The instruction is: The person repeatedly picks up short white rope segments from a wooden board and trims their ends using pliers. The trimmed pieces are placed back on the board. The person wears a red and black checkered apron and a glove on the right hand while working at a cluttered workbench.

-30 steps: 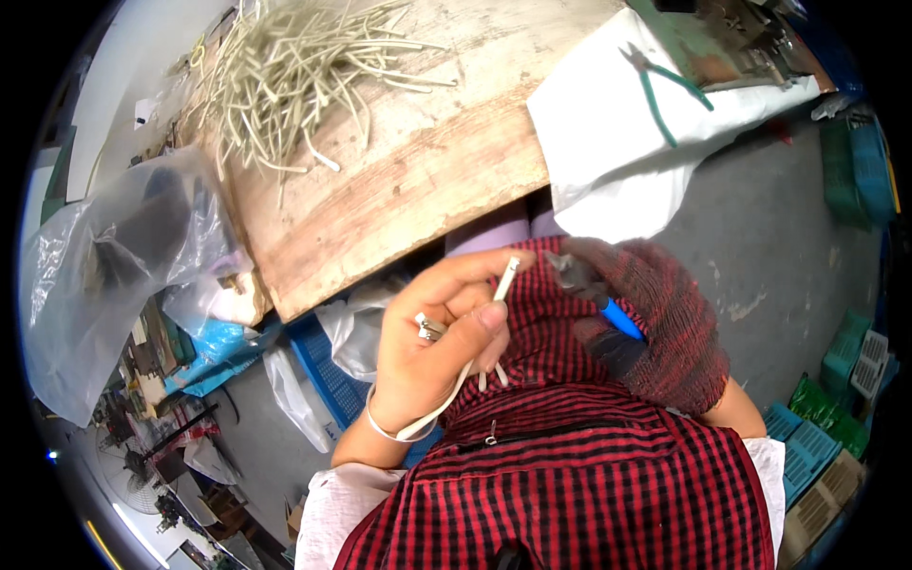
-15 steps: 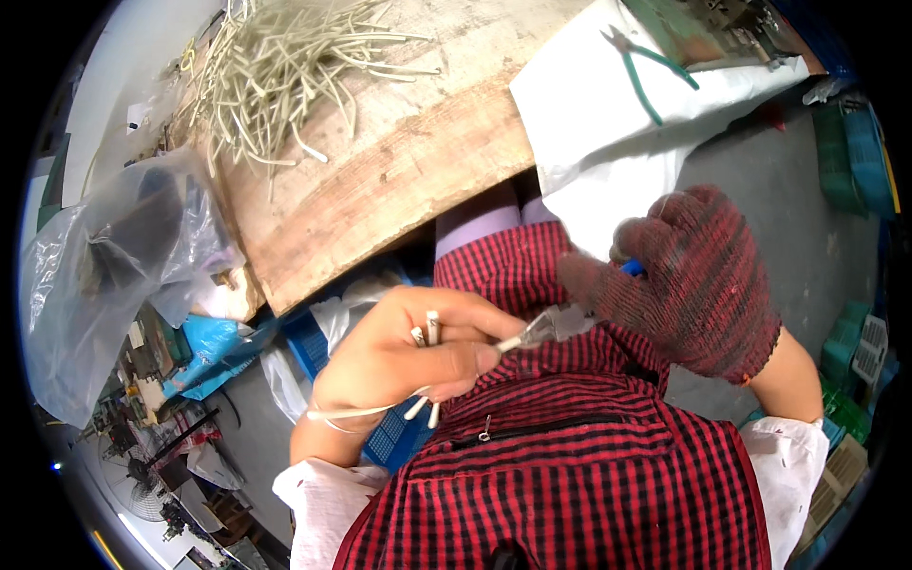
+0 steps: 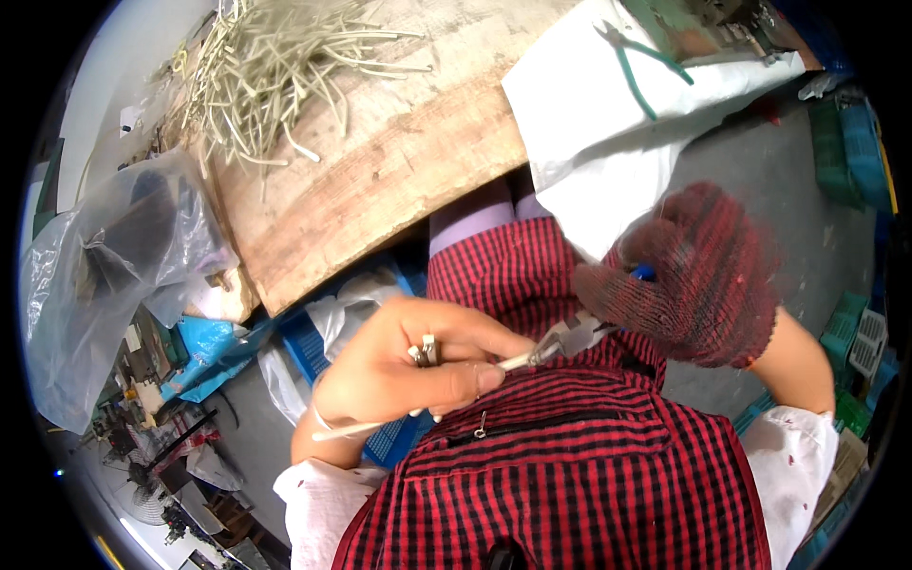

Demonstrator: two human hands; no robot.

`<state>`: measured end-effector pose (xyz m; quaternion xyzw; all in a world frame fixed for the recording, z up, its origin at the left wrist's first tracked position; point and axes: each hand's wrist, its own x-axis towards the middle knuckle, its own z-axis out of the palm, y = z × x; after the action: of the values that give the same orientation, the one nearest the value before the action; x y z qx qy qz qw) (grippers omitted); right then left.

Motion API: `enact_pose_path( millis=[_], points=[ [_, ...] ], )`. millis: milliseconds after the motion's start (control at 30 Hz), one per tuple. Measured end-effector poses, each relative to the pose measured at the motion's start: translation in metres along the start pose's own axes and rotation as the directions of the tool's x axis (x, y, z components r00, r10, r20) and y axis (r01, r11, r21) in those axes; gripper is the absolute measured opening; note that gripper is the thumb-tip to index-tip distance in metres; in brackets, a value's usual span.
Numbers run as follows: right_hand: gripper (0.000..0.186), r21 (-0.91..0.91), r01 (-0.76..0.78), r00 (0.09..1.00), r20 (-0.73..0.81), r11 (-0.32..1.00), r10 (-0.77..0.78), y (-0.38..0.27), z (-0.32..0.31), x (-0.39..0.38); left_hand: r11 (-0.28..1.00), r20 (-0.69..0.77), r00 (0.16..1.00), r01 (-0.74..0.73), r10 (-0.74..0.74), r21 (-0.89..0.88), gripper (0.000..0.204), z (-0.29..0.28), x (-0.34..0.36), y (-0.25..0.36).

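My bare left hand (image 3: 404, 366) is closed on thin off-white wire pieces. One wire piece (image 3: 516, 362) is pinched between thumb and forefinger, pointing right. Two light ends with metal parts (image 3: 425, 351) show between my fingers, and a longer tail hangs out by the wrist. My right hand (image 3: 698, 275), in a dark red and grey knitted glove, is wrapped round pliers (image 3: 572, 339); a bit of blue handle shows by the thumb. The pliers' metal jaws are at the tip of the pinched piece. Whether they grip it I cannot tell.
A heap of similar wire pieces (image 3: 271, 81) lies on the wooden table (image 3: 399, 157). Green-handled pliers (image 3: 627, 71) rest on a white sheet (image 3: 560, 119) at the table's right. Left are a clear plastic bag (image 3: 95, 275) and a blue crate (image 3: 304, 342); more crates (image 3: 836, 152) stand far right.
My left hand has turned and shifted slightly right, with the pinched piece nearer the jaws. My right hand has tilted, and the pliers' jaws have moved a little right and down.
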<state>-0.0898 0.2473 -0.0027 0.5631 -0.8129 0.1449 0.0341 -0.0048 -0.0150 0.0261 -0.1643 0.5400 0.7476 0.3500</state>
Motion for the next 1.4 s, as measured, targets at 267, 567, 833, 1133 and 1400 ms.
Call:
enact_pose_path(
  millis=[267,567,833,1133,1400],
  points=[
    [0.053,0.404,-0.385,0.878,-0.117,0.830,0.464,-0.015,0.028,-0.010,0.939,-0.063,0.962,-0.244,0.266,0.241,0.027,-0.011,0.008,-0.015],
    [0.051,0.531,-0.479,0.809,-0.041,0.699,0.586,-0.026,0.042,-0.017,-0.397,0.205,0.574,0.232,0.793,0.888,0.015,-0.108,0.158,0.069],
    [0.049,0.865,-0.501,0.545,0.283,0.035,0.789,-0.025,0.060,-0.035,-0.179,0.255,0.178,-0.360,0.950,0.916,0.014,-0.040,0.109,0.036],
    [0.054,0.559,-0.471,0.840,0.048,0.682,0.541,-0.030,0.030,0.016,0.864,-0.216,0.836,-0.492,0.504,0.109,0.026,0.003,0.039,-0.038],
    [0.052,0.502,-0.502,0.828,0.045,0.704,0.558,-0.038,0.031,0.015,0.909,-0.144,0.901,-0.416,0.409,-0.018,0.030,0.003,0.033,-0.037]
  ],
)
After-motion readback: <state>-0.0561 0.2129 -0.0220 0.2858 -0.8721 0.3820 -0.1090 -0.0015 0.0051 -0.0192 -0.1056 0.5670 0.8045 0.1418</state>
